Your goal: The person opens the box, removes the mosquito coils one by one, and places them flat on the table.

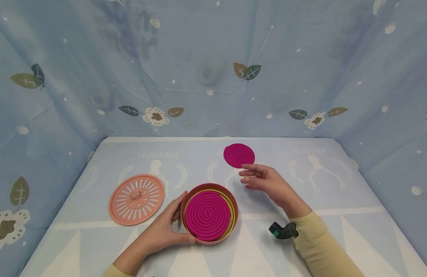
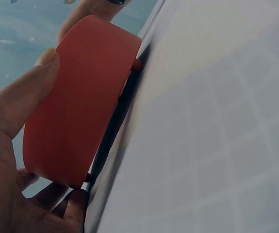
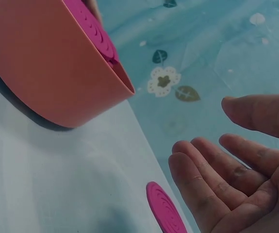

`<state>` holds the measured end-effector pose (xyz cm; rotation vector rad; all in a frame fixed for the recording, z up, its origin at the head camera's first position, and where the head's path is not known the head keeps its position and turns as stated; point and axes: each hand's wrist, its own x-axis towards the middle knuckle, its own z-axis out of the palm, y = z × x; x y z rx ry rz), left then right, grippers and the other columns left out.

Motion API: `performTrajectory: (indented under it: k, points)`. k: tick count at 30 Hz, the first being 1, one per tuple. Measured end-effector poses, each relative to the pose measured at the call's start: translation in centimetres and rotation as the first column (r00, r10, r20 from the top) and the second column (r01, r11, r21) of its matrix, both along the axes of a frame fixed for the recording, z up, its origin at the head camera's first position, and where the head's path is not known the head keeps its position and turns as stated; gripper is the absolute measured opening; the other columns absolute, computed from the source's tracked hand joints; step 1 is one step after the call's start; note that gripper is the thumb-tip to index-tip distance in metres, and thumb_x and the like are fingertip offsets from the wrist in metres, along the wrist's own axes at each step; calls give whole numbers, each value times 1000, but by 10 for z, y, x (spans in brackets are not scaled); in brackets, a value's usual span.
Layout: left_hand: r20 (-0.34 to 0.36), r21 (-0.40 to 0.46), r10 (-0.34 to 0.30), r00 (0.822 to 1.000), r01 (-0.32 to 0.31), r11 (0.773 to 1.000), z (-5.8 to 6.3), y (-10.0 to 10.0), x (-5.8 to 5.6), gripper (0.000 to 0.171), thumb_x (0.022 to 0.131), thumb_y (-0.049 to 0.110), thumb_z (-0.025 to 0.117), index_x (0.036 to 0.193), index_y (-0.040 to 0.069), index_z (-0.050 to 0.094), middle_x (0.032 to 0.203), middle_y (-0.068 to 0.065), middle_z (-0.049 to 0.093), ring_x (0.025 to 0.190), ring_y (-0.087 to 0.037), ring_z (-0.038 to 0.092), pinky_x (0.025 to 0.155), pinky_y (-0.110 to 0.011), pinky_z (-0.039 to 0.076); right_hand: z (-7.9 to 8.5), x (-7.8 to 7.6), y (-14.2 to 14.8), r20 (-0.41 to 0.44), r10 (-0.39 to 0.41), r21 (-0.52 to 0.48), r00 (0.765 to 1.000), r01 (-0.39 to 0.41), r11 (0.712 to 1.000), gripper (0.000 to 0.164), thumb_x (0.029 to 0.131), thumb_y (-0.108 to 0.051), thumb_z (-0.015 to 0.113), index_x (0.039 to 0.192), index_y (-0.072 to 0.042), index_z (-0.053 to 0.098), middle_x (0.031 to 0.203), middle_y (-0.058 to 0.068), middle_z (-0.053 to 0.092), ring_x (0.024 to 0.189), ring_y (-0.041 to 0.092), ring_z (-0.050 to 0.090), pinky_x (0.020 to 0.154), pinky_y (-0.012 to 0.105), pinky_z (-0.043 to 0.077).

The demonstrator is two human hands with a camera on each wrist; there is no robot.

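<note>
A round coral-pink mosquito coil box (image 1: 235,215) with short feet stands near the front of the table. My left hand (image 1: 161,232) grips its left side, thumb at the near rim and fingers round the far side; the left wrist view shows the thumb on its outer wall (image 2: 81,97). A magenta mosquito coil (image 1: 208,215) lies in the box, with a yellow ring showing around it. Farther back, a second magenta coil (image 1: 239,154) lies flat on the table. My right hand (image 1: 265,182) hovers at its near edge, fingers loosely bent and holding nothing.
A slotted coral-pink lid (image 1: 144,209) with a small central loop lies left of the box. The patterned tablecloth (image 1: 338,192) covers the table, and a blue printed curtain (image 1: 206,46) rises behind and at both sides. A black band sits at the right wrist.
</note>
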<state>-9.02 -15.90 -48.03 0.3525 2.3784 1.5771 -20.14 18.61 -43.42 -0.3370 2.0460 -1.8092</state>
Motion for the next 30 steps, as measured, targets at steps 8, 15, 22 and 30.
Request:
performTrajectory:
  k: [8, 15, 22, 30]
  points:
    - [-10, 12, -1, 1000, 1, 1000, -1, 0, -1, 126, 60, 41, 95, 159, 22, 19, 157, 8, 29, 137, -6, 39, 113, -26, 35, 3, 7, -6, -4, 38, -25, 999, -38, 999, 54, 92, -15, 71, 141, -2, 51, 134, 27, 55, 111, 32, 64, 92, 39, 57]
    - [-1, 12, -4, 1000, 4, 1000, -1, 0, 0, 126, 60, 41, 95, 159, 22, 19, 157, 8, 28, 136, -6, 40, 113, -26, 34, 5, 17, -17, 6, 106, -5, 994, -106, 994, 57, 93, -18, 71, 141, 1, 49, 133, 27, 55, 111, 30, 64, 93, 38, 56]
    - [-12, 11, -3, 1000, 3, 1000, -1, -1, -1, 126, 60, 41, 95, 159, 22, 19, 157, 8, 29, 136, -6, 39, 112, -26, 35, 3, 24, -26, 31, 156, -11, 987, -156, 988, 55, 93, -17, 70, 141, 0, 51, 131, 21, 59, 114, 34, 62, 94, 37, 55]
    - [-13, 7, -8, 1000, 8, 1000, -3, -1, 0, 126, 61, 43, 94, 160, 24, 18, 157, 9, 27, 137, -7, 38, 113, -27, 34, 5, 26, -31, 25, 185, 16, 982, -186, 982, 56, 93, -18, 70, 142, 1, 49, 131, 17, 60, 119, 35, 59, 98, 36, 53]
